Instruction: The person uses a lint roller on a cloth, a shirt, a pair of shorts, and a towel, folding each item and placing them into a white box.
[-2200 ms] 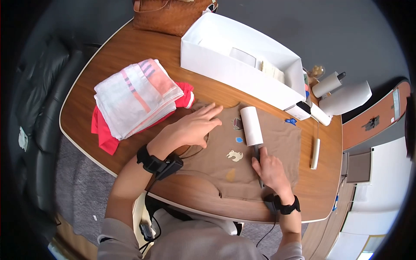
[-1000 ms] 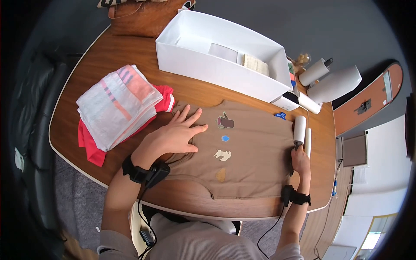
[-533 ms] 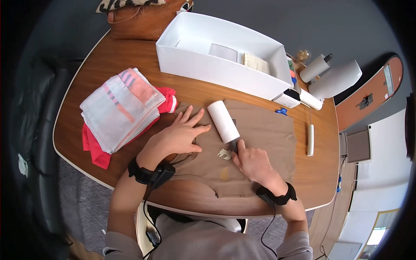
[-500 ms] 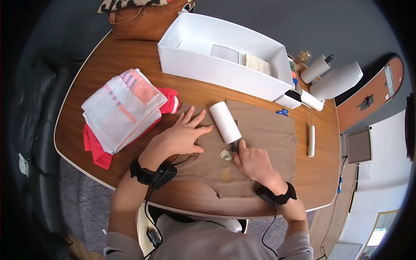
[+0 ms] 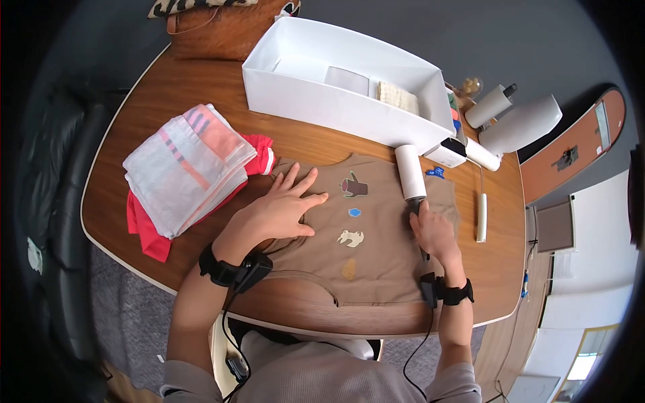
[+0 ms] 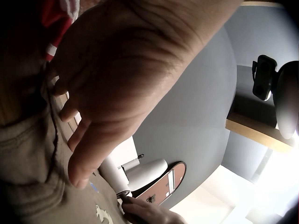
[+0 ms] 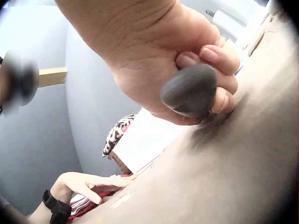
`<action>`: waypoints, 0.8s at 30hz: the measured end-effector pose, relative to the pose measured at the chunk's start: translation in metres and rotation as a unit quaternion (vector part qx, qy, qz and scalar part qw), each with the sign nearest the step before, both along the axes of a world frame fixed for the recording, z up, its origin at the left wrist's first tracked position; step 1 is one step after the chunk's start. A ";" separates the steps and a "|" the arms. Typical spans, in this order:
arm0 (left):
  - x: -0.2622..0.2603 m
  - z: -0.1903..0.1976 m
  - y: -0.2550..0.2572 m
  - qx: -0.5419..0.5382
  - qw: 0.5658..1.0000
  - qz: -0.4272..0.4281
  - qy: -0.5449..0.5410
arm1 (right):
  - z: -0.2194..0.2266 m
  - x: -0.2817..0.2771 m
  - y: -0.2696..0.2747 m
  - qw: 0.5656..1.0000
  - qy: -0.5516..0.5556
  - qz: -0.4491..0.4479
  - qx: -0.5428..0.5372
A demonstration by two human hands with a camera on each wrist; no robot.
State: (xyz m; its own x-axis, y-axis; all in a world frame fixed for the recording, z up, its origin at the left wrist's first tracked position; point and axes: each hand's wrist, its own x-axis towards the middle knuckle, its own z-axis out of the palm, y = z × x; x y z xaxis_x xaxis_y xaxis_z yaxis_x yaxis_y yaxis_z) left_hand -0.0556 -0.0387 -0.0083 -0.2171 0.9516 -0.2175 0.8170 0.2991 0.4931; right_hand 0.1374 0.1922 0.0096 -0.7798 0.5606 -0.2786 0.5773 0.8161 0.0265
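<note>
A brown shirt (image 5: 390, 262) with several small printed figures lies spread on the wooden table. My left hand (image 5: 272, 215) rests on its left end with the fingers spread; in the left wrist view the fingertips meet the cloth. My right hand (image 5: 435, 232) grips the dark handle of a lint roller (image 5: 411, 173). Its white sticky cylinder lies over the right part of the shirt, pointing toward the white box. From the right wrist view, the fingers curl round the handle, whose rounded grey end (image 7: 190, 89) sticks out of the fist.
Folded white and pink towels (image 5: 185, 168) sit on a red garment (image 5: 149, 232) at the left. A long white box (image 5: 336, 111) stands behind the shirt, a brown bag (image 5: 228, 33) farther back. Toward the right are a blue tag (image 5: 435, 172) and a thin white tube (image 5: 482, 218).
The right hand has swept the lint roller from the shirt's right edge to its middle and then back rightward, uncovering the printed figures. The left hand, lifted at first, has settled on the cloth.
</note>
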 end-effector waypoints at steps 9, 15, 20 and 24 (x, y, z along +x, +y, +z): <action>-0.001 0.000 0.000 0.004 1.000 -0.007 0.003 | -0.015 0.031 0.030 0.994 0.022 -0.060 0.085; 0.001 0.002 0.000 -0.003 1.000 -0.010 0.010 | -0.018 0.076 0.073 0.985 0.075 -0.126 0.086; 0.003 0.009 0.004 -0.016 0.999 0.000 0.039 | 0.004 0.082 0.033 0.972 0.149 -0.131 0.123; 0.014 0.024 0.035 0.037 0.991 -0.010 0.126 | 0.006 0.076 -0.031 0.971 0.196 0.093 0.103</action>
